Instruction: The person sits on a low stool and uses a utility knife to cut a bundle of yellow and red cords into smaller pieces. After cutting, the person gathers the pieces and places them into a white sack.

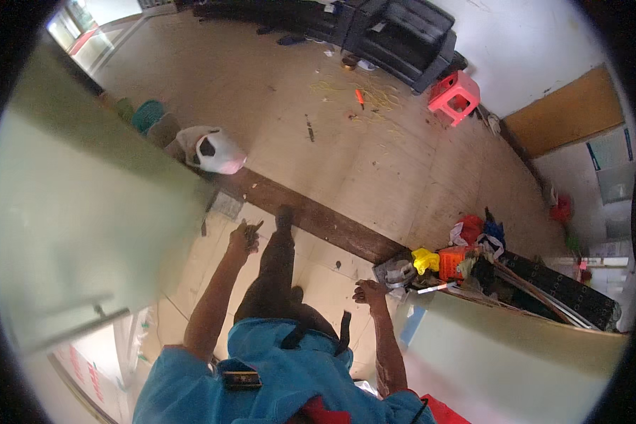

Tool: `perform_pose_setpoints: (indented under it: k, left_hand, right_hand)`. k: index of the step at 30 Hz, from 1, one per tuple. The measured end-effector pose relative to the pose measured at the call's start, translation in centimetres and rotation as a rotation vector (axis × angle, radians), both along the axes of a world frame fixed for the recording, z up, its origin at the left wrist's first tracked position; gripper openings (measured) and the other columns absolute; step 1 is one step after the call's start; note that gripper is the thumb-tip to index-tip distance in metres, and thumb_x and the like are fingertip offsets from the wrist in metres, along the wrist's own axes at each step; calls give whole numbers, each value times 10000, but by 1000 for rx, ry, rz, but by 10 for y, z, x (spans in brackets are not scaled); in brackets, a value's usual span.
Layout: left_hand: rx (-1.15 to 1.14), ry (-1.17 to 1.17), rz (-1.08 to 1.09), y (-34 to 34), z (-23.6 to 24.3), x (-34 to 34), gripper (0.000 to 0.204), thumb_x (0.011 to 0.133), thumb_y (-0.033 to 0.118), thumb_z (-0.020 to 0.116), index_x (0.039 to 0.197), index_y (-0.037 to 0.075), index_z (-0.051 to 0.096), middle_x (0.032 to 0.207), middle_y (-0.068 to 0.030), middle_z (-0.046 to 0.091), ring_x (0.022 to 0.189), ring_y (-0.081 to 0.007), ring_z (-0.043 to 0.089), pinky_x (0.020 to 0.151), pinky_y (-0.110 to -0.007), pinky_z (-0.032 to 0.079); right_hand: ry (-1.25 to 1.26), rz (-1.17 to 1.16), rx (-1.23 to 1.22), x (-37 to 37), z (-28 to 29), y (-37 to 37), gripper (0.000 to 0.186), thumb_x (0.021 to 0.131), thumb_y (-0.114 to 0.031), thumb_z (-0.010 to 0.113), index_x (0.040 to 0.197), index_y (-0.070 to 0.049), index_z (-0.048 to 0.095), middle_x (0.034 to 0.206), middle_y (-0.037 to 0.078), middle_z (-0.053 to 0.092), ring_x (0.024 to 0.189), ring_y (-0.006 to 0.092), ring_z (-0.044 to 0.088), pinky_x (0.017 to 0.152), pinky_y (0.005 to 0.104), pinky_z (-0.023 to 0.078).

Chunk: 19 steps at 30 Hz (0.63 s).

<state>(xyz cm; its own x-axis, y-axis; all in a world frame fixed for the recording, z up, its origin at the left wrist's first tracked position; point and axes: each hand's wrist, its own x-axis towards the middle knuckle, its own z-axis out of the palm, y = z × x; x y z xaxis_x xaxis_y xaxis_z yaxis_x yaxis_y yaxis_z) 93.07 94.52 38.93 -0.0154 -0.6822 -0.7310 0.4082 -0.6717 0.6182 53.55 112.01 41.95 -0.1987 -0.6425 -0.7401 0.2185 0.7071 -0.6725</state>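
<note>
My left hand (244, 237) is held out over the pale tiles beside my forward leg. Some of its fingers stretch out and apart, and I see nothing in it. My right hand (369, 293) hangs on the other side of my body, fingers loosely bent with gaps between them, also with nothing visible in it. Nearest to it are a grey-white plastic bag (401, 273) and a white stick-like thing (437, 287). One dark shoe (284, 218) is at the brown threshold strip (325, 227).
Greenish panels stand on the left (92, 205) and at the lower right (502, 353). A white bag (219, 152) sits by the threshold. Beyond lie an orange-handled tool (360, 97), yellow strands and a dark tool (309, 128). A pink stool (454, 97) stands near a black armchair (406, 35).
</note>
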Motion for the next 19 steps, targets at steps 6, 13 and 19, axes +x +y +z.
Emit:
perform_pose_setpoints:
  k: [6, 13, 19]
  left_hand:
    - [-158, 210, -226, -237, -32, -113, 431, 968, 414, 508, 992, -5, 605, 769, -107, 606, 669, -213, 628, 631, -377, 575]
    - [0, 305, -276, -463, -32, -226, 520, 927, 437, 606, 1188, -1, 503, 1081, -191, 538, 961, -343, 596, 869, -500, 553]
    - [-54, 354, -335, -590, -82, -268, 794, 857, 422, 702, 1422, 58, 280, 1338, -236, 376, 1157, -359, 501, 942, -542, 504]
  right_hand:
    - [-79, -261, -37, -88, -57, -65, 233, 852, -184, 675, 947, 25, 634, 678, 86, 627, 552, 202, 648, 494, 326, 564]
    - [57, -522, 339, -102, -18, -143, 134, 881, -149, 604, 893, -17, 626, 640, 73, 600, 504, 195, 613, 459, 314, 524]
    - [42, -575, 437, -121, -23, -198, 183, 867, -163, 656, 936, 6, 645, 711, 113, 664, 559, 244, 671, 513, 360, 584]
